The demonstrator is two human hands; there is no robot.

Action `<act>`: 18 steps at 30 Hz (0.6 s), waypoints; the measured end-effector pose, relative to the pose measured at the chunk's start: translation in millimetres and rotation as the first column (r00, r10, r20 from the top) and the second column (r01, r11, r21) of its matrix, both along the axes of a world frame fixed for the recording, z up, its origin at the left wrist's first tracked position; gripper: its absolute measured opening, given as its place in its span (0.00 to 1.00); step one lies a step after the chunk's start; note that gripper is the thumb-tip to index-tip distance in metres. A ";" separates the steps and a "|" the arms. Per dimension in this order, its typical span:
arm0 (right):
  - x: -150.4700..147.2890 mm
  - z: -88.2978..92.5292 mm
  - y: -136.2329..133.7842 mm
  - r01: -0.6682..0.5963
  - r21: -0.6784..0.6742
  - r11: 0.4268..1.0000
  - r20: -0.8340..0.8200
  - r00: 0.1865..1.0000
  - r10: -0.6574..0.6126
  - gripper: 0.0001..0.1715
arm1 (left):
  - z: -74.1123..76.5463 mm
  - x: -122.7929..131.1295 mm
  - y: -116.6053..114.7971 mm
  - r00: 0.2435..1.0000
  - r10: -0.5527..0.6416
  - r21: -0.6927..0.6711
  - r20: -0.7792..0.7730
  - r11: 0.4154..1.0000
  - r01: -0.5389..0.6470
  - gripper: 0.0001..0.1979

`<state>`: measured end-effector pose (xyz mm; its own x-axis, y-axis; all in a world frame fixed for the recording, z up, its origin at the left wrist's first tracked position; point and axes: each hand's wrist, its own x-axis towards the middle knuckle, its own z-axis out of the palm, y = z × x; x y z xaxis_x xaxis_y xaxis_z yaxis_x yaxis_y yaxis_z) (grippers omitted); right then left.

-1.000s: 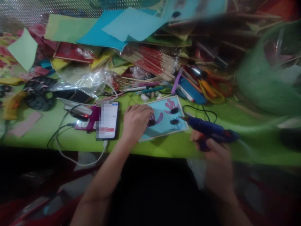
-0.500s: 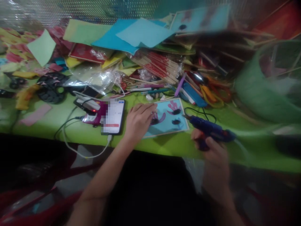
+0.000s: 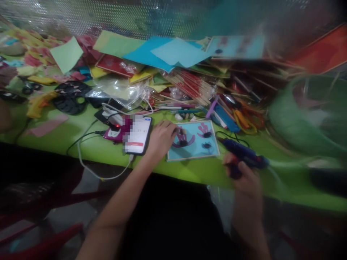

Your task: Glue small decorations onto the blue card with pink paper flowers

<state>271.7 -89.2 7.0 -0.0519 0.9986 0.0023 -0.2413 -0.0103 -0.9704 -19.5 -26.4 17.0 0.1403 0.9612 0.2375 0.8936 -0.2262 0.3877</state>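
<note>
While our right hand (image 3: 247, 177) grips the blue glue gun (image 3: 245, 153), its fingers curled round the handle, our left hand (image 3: 162, 139) reaches over the left side of the blue card (image 3: 193, 148). The left fingers lie close together with their tips bent down by the card's upper left part; blur and angle keep us from telling whether they pinch anything.

The card lies flat on the green table (image 3: 195, 167), close to the edge nearest us, between our two hands. On it we see two purple shapes and a smaller blue one, each with a dark oval. The gun's nozzle points left, near the card's right edge, and a pale stick (image 3: 275, 175) extends from its rear.

Just left of our left hand lies the phone (image 3: 139, 139), lit, with a white cable (image 3: 114, 177) at its lower end, beside a purple socket (image 3: 112, 134) showing a red light. Behind the card we have some pebbles (image 3: 185, 117), then scissors (image 3: 245, 121) to the right and thin sticks (image 3: 195, 85) further back, below sheets of blue paper (image 3: 177, 52). A green container (image 3: 292, 108) stands at far right.
</note>
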 end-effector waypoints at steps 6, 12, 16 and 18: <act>-2.4 9.2 2.1 -0.023 -0.016 1.000 0.071 0.997 0.024 0.17 | 1.2 -0.2 -5.0 0.772 0.068 -0.096 0.633 0.995 -0.008 0.08; -16.2 27.2 7.5 -0.102 0.017 0.995 0.150 0.984 0.099 0.17 | 1.9 5.5 -17.7 0.006 0.280 -0.275 0.960 0.939 0.207 0.20; -28.4 32.9 14.9 -0.196 -0.028 0.980 0.263 0.945 0.196 0.16 | -0.9 7.6 -21.4 -0.201 0.370 -0.318 0.907 0.915 0.248 0.17; -34.5 33.6 19.4 -0.233 -0.054 0.971 0.305 0.922 0.239 0.17 | -1.6 7.4 -21.3 -0.262 0.395 -0.333 0.881 0.909 0.251 0.16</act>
